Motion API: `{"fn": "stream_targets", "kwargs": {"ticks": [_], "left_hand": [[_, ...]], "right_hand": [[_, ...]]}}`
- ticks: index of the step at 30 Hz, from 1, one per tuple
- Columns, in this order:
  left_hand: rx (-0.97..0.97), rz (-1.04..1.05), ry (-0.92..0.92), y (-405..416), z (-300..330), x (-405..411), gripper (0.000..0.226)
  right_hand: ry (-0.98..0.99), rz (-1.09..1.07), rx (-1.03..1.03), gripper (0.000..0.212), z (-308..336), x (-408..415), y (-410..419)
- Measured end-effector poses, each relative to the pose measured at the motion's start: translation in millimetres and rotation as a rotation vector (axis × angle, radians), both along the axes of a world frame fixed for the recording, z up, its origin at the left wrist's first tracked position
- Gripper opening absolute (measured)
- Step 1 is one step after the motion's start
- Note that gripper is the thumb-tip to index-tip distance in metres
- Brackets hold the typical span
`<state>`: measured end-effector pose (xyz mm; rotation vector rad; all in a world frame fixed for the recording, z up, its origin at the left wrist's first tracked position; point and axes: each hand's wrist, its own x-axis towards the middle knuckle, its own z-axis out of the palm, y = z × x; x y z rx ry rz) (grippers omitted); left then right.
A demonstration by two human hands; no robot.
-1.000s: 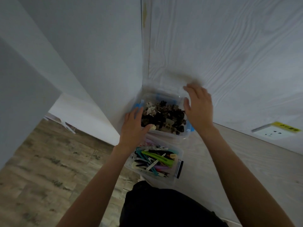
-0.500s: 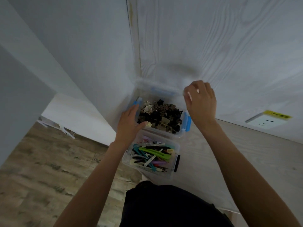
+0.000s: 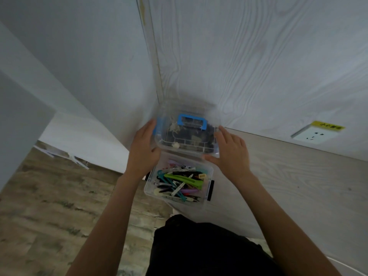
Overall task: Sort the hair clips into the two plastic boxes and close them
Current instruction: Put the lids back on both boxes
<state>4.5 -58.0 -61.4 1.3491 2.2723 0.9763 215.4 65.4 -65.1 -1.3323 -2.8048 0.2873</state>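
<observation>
Two clear plastic boxes stand in the table's far corner. The far box holds dark and cream claw clips, and a clear lid with a blue handle now lies over it, blurred. My left hand rests against the box's left side by its blue latch, fingers straight. My right hand lies on the lid's right front corner, fingers spread and fairly straight. The near box, with black latches, stands uncovered and holds several colourful flat hair clips.
The boxes sit on a pale wood-grain table against a white wood-grain wall. A wall socket with a yellow label is at the right. Wooden floor lies to the left, past the table edge. Dark clothing shows at the bottom.
My right hand took the lid from behind the far box and brought it down over the box. My left hand stayed at the box's left side.
</observation>
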Motion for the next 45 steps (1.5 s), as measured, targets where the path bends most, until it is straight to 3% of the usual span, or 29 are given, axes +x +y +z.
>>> {"fn": "stream_targets", "kwargs": {"ticks": [4, 8, 11, 17, 21, 24, 25, 27, 29, 31, 37, 40, 45], "left_hand": [[-0.009, 0.008, 0.031, 13, -4, -1, 0.052], [-0.106, 0.003, 0.127, 30, -17, -7, 0.050], [-0.159, 0.014, 0.133, 35, -23, -10, 0.048], [-0.156, 0.048, 0.144, 35, -25, -6, 0.043], [-0.135, 0.032, 0.119, 35, -29, -6, 0.044], [-0.126, 0.014, 0.086, 44, -32, -4, 0.046], [-0.116, 0.022, 0.039, 48, -32, -2, 0.048], [-0.106, 0.060, -0.223, 53, -28, 3, 0.059], [-0.103, 0.145, -0.575, 57, -26, 8, 0.073], [-0.168, 0.229, -0.699, 60, -25, 12, 0.079], [-0.085, 0.209, -0.484, 67, -21, 13, 0.051], [-0.084, 0.143, -0.334, 68, -24, 11, 0.048], [-0.141, 0.064, -0.103, 70, -29, 2, 0.048]], "right_hand": [[0.010, 0.010, -0.077, 0.077, -3, -1, -8], [0.258, -0.068, -0.155, 0.050, -7, -2, -10], [0.386, -0.203, -0.237, 0.043, -12, -3, 1], [0.200, -0.236, -0.124, 0.036, -17, -5, 18], [0.567, -0.378, -0.448, 0.032, -24, 0, 29], [0.822, -0.616, -0.702, 0.055, -23, 13, 32], [0.892, -0.735, -0.802, 0.064, -23, 17, 35], [0.983, -0.904, -0.911, 0.070, -24, 24, 40], [0.969, -0.908, -0.829, 0.056, -26, 24, 40], [0.854, -0.833, -0.623, 0.043, -27, 19, 35], [0.511, -0.612, -0.186, 0.029, -31, 11, 26], [0.421, -0.611, -0.155, 0.032, -37, 7, 23], [0.490, -0.571, -0.217, 0.048, -38, 1, 17]]}}
